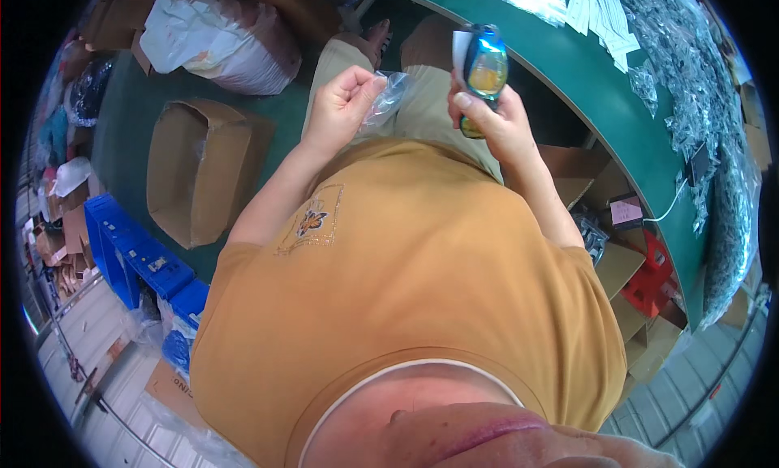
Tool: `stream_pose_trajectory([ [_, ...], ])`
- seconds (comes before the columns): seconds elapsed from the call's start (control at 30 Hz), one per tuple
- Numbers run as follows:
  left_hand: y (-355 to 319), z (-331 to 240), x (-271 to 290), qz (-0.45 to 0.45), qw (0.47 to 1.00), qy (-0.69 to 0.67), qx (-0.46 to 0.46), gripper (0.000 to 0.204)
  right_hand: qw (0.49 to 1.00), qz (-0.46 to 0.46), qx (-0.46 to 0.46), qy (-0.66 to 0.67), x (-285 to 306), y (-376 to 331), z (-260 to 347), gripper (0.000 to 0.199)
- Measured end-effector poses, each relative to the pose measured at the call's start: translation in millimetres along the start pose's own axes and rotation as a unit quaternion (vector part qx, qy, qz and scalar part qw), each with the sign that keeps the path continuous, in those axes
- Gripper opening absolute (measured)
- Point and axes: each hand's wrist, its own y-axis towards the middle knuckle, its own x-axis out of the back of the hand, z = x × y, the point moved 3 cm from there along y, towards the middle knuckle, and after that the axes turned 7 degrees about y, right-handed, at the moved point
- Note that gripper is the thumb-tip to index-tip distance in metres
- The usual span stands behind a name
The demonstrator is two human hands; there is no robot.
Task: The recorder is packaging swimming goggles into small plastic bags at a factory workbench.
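My left hand (343,107) is closed, thumb against fingers, on the rim of a small clear plastic bag (391,95) that hangs over my lap. To the right, my right hand (501,126) grips a pair of goggles (488,69) with shiny blue-and-yellow mirrored lenses. One lens stands up above the fingers and the other shows below the thumb. A white slip or card (461,54) sits against the goggles' left side. The bag and the goggles are apart. My fingers hide the middle of the goggles.
A green table (560,70) curves along the right, with piled clear plastic bags (682,46) and white slips (600,18) on it. An open cardboard box (231,172) and a stuffed white bag (219,42) are at left. Blue bins (150,253) stand lower left.
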Motion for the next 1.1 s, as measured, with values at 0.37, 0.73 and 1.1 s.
stream_pose_trajectory([
  [0.37,1.0,-10.1,-9.8,-0.025,0.986,0.128,-0.101,0.01,0.994,-0.013,-0.07,0.082,-34.8,13.8,-7.3,0.037],
  [0.73,-2.3,-27.9,-14.7,-0.044,0.842,0.393,-0.368,0.007,0.993,-0.069,0.007,-0.096,-39.0,24.5,-20.2,0.03],
  [1.1,13.4,10.4,16.3,-0.067,0.996,-0.005,-0.066,0.013,0.95,-0.058,0.115,-0.283,-42.7,29.1,-25.7,0.035],
])
